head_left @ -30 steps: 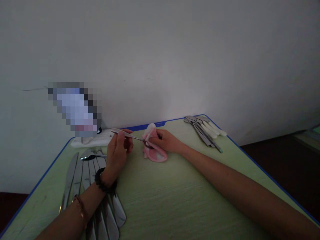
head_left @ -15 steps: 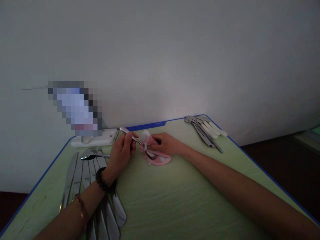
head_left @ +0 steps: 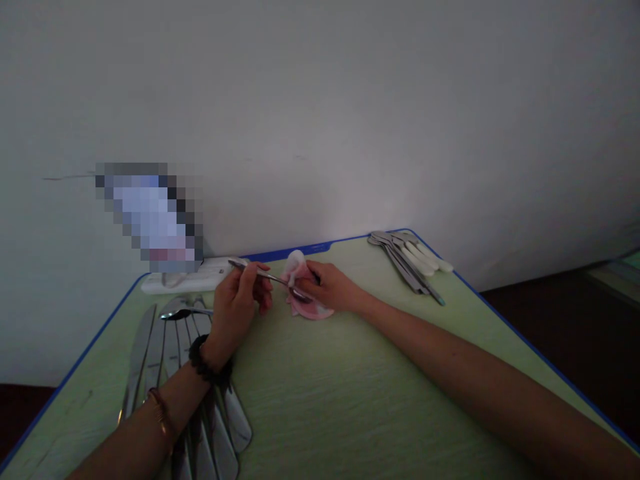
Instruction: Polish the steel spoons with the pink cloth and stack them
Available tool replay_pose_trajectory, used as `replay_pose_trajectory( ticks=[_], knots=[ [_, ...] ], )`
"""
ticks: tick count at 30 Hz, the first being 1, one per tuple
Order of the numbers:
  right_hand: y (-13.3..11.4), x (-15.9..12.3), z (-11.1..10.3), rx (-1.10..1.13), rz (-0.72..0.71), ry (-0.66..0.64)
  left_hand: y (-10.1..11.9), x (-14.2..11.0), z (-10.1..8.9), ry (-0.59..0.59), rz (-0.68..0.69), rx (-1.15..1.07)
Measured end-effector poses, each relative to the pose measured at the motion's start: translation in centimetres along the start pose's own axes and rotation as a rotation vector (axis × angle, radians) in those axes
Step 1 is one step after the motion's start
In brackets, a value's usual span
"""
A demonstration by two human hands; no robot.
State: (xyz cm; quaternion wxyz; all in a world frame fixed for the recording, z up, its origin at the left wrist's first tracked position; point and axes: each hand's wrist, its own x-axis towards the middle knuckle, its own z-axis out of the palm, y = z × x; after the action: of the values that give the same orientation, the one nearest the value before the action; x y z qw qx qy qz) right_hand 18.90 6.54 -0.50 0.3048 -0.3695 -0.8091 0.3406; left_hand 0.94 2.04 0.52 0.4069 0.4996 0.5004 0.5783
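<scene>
My left hand (head_left: 239, 308) is closed on the handle of a metal spoon (head_left: 265, 275), which points right into a pink and white cloth (head_left: 303, 287). My right hand (head_left: 330, 287) is closed on that cloth and presses it round the spoon's bowl, just above the pale green table (head_left: 350, 393). The spoon's bowl is mostly hidden by the cloth and my fingers.
A row of knives and spoons (head_left: 175, 353) lies at the left under my left forearm. Another bunch of cutlery (head_left: 407, 257) lies at the far right corner. A white flat object (head_left: 190, 277) rests by the wall. The table has a blue edge.
The cloth and my right hand shifted slightly back and up along the spoon. My left hand tilted the spoon's handle a little lower and to the left.
</scene>
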Motion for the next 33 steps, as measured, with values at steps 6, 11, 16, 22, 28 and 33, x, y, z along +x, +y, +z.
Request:
replay_pose_trajectory(
  ticks=[6, 11, 16, 22, 28, 33],
  knots=[
    [0.3, 0.4, 0.0, 0.003, 0.111, 0.161, 0.2, -0.2, 0.3, 0.055, -0.028, -0.091],
    [0.8, 0.8, -0.1, 0.051, 0.151, 0.214, 0.4, -0.5, 0.6, 0.08, -0.009, -0.128],
    [1.0, 0.7, 0.0, 0.093, 0.145, 0.265, 0.2, -0.3, 0.4, 0.017, -0.054, -0.188],
    [1.3, 0.9, 0.0, 0.2, 0.202, 0.503, 0.2, -0.4, 0.5, -0.127, -0.085, 0.097],
    [1.5, 1.1, 0.1, 0.418, 0.191, 0.591, 0.2, -1.1, 0.9, -0.585, 0.019, 0.506],
    [1.6, 1.2, 0.2, 0.503, 0.198, 0.57, 0.3, -1.4, 0.8, -0.718, 0.046, 0.574]
  ],
)
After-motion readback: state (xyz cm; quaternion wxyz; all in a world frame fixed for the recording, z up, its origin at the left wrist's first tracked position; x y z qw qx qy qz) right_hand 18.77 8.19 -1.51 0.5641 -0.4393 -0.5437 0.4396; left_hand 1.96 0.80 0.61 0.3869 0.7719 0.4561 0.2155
